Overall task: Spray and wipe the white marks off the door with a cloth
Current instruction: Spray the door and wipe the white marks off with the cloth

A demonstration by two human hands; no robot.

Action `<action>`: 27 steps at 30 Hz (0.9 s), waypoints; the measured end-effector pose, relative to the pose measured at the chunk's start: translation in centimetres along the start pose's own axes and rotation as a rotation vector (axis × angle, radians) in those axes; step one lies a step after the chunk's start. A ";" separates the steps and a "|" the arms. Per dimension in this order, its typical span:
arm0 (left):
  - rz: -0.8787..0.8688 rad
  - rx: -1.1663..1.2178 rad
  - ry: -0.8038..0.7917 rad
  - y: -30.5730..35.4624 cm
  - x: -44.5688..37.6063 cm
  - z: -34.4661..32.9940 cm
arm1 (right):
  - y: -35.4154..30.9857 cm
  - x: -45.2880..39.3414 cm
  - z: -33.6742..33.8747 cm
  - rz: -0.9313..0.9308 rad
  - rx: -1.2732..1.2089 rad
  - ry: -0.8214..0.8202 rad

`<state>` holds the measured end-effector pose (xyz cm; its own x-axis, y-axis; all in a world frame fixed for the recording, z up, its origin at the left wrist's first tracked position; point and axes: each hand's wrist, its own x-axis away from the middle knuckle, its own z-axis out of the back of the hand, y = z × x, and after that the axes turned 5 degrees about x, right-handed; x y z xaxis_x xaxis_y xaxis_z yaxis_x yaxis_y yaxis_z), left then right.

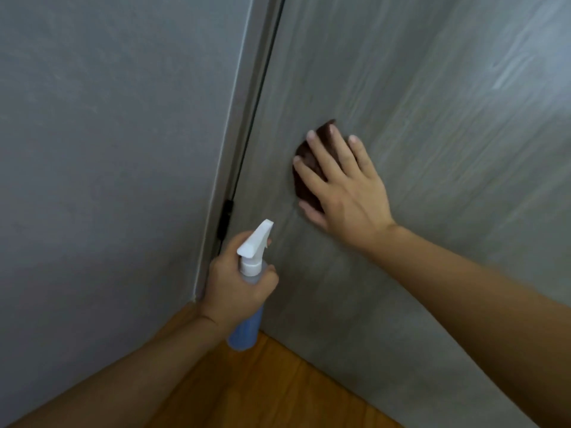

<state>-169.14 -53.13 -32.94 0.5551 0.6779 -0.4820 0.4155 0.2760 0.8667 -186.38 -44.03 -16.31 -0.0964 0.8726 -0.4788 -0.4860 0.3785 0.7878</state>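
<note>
Door: matte grey wood-grain laminate, streaky. Right hand flat, fingers spread straight, pressing a dark brown crumpled cloth against the door, just right of the hinge-side edge; broad bare panel lies right and above. Left hand grasps the neck of a spray bottle: blue translucent cylinder, white trigger head, long axis near upright, nozzle pointing up toward the door. Black hinge beside it; orange wood floor below

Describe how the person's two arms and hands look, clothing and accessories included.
Both forearms are bare up to the frame edge: no sleeve shows. The left hand and right hand wear no gloves, and no rings, watch or bracelet are visible. The right hand's fingernails are short and unpainted. The lower forearms are slightly blurred.
</note>
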 end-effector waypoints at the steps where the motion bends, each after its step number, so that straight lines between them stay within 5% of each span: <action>1: -0.003 0.008 -0.016 0.2 0.1 -0.6 | -0.3 1.8 -0.1 0.040 0.006 -0.026; 8: -0.035 0.018 -0.126 1.5 2.3 -4.5 | -0.7 15.1 -1.9 0.293 0.045 -0.191; 27: -0.168 0.035 -0.506 8.5 6.6 -19.6 | 11.3 37.4 3.0 -0.149 0.173 -0.195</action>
<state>-176.06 -32.91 -26.24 0.7535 0.2107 -0.6227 0.5473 0.3239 0.7718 -192.87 -6.23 -24.16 0.1417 0.8397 -0.5242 -0.3250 0.5396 0.7766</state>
